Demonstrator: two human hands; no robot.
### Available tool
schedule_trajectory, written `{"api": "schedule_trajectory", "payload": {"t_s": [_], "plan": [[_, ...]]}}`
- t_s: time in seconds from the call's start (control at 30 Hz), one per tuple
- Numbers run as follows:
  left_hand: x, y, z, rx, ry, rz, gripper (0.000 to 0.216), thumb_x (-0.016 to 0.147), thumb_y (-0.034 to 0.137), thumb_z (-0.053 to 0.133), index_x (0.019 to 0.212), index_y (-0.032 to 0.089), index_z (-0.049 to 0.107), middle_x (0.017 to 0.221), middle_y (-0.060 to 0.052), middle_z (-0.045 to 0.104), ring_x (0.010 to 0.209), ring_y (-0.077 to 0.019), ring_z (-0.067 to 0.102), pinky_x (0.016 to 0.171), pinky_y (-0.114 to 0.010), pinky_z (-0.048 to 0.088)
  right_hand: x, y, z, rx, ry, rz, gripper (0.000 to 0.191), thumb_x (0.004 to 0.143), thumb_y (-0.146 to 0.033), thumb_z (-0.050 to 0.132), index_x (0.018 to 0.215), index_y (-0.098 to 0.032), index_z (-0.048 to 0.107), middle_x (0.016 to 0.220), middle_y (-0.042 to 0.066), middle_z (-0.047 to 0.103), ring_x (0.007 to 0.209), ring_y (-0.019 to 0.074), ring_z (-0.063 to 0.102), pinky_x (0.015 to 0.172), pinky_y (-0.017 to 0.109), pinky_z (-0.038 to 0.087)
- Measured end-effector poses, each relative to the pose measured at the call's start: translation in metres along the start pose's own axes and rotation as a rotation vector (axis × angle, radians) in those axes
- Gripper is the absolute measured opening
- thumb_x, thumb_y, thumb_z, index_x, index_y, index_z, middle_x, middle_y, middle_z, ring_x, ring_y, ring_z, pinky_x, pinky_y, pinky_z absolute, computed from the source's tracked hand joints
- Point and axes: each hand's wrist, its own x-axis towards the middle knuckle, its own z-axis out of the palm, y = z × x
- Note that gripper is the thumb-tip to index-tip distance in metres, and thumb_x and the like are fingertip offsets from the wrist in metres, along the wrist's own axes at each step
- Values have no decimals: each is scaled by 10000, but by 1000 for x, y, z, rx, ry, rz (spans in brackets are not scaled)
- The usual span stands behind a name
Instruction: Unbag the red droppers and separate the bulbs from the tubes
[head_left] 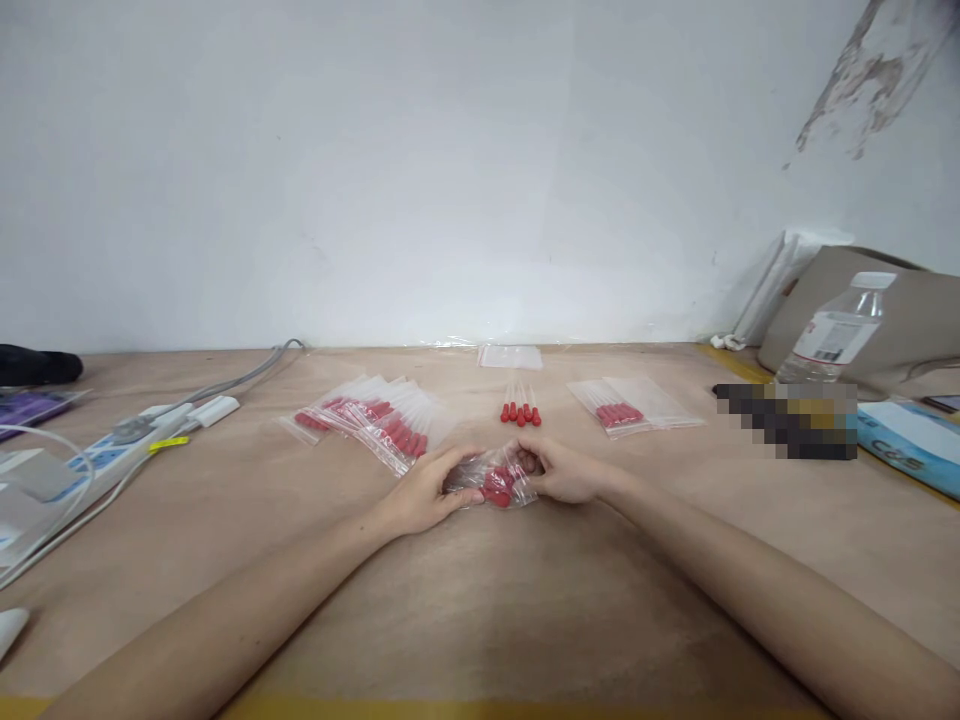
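Observation:
A clear plastic zip bag with red-bulbed droppers inside is between my hands, just above or on the table. My left hand is closed around its left side, thumb along the lower edge. At the right side, the fingers of my right hand pinch the plastic. Directly beyond lie several loose droppers, red bulbs toward me and thin clear stems pointing away. Overlapping filled bags are spread to the left. Another filled bag lies to the right.
Flat clear bags lie near the wall. On the left are a power strip, cables and plugs. A water bottle and a grey-brown container stand at right, near a blue packet and a blurred-out dark item.

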Motion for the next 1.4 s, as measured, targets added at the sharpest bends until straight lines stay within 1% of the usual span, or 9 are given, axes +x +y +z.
{"api": "schedule_trajectory", "payload": {"t_s": [0.07, 0.23, 0.37, 0.5, 0.73, 0.87, 1.1, 1.3, 1.4], "plan": [[0, -1, 0, 0, 0, -2, 459, 787, 394, 561, 1192, 201, 459, 1113, -76, 579, 981, -204, 549, 818, -324, 448, -2, -1, -2, -29, -25, -54, 285, 637, -138, 626, 913, -171, 562, 762, -14, 575, 655, 105, 515, 571, 205, 418], [-1, -2, 1, 15, 9, -4, 446, 794, 389, 555, 1189, 205, 459, 1121, -68, 575, 982, -197, 552, 811, -309, 452, -2, 2, -2, -59, -55, -131, 150, 735, -185, 553, 873, -163, 607, 731, -8, 583, 639, 101, 508, 585, 212, 412], [-1, -3, 1, 25, 25, -17, 420, 798, 376, 552, 1169, 198, 471, 1087, -64, 589, 942, -186, 564, 786, -296, 459, -3, 1, 0, 52, -39, -92, 169, 748, -262, 573, 879, -161, 609, 773, 5, 610, 700, 120, 551, 636, 232, 438], [0, -3, 2, 24, 32, -23, 402, 802, 365, 547, 1160, 196, 477, 1090, -64, 585, 951, -188, 562, 797, -297, 456, -2, 0, 6, 108, 7, -66, 311, 674, -313, 664, 951, -178, 620, 791, 6, 628, 750, 148, 574, 663, 257, 464], [-1, -1, 1, 2, 21, -42, 403, 806, 382, 537, 1159, 195, 482, 1089, -65, 580, 948, -190, 555, 804, -305, 449, -2, 0, 7, 54, 131, -61, 271, 727, -391, 605, 861, -160, 653, 798, 33, 650, 741, 155, 590, 675, 281, 483], [0, 1, 0, 0, 7, -71, 401, 803, 392, 538, 1156, 207, 492, 1083, -58, 581, 938, -189, 552, 791, -299, 444, -7, 4, -8, 150, 161, 94, 303, 724, -405, 604, 908, -164, 621, 775, 34, 648, 685, 148, 607, 643, 294, 507], [-1, 0, 2, 12, 24, -73, 387, 804, 391, 538, 1142, 208, 497, 1088, -46, 585, 946, -182, 550, 797, -289, 441, -8, 13, -7, 174, 56, -9, 391, 621, -334, 715, 965, -176, 621, 994, 46, 644, 932, 187, 592, 829, 325, 474], [-1, 0, 1, 14, 20, -69, 385, 807, 398, 534, 1137, 205, 499, 1080, -47, 587, 953, -183, 546, 807, -292, 438, -6, 7, 1, 93, 113, -39, 314, 691, -368, 648, 927, -160, 650, 919, 42, 665, 855, 176, 607, 794, 327, 487], [-1, 1, 0, 11, 15, -70, 385, 807, 404, 531, 1137, 209, 500, 1069, -47, 586, 939, -181, 550, 802, -294, 441, -8, 4, -5, 187, 169, 116, 270, 692, -329, 654, 900, -155, 640, 834, 42, 667, 727, 144, 620, 698, 294, 520]]}}
